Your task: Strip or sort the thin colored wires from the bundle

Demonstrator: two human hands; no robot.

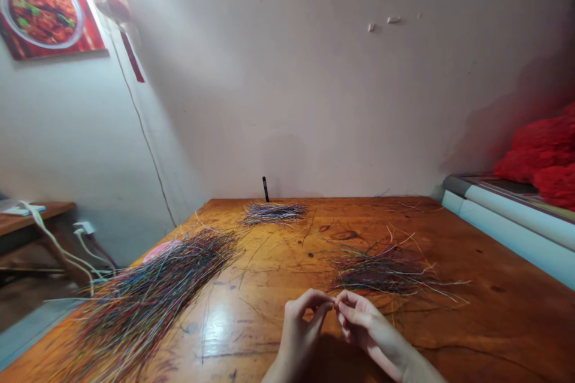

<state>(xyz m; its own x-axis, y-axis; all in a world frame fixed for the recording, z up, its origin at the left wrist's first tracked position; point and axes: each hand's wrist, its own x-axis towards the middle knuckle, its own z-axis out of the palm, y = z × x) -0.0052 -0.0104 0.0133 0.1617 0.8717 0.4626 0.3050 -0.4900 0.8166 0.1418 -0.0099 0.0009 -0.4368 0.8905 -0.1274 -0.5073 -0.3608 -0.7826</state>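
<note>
1. The left hand [300,335] and right hand [366,326] pinch at lower centre, fingertips meeting; anything held is too fine to tell.
2. A big heap of thin coloured wires [148,293] lies lower left on the desk [494,323], a loose wire pile [381,269] right, a small wire bundle [274,213] far centre.

A long, loose heap of thin plastic-coated wires [148,305] is lying on the left of the flat wooden table [467,341], and a smaller tangled pile of thin wires [381,270] is sitting on the right. Behind them, a narrow flat bundle of thin wires [274,213] is lying before a slim upright rod [266,189].
</note>
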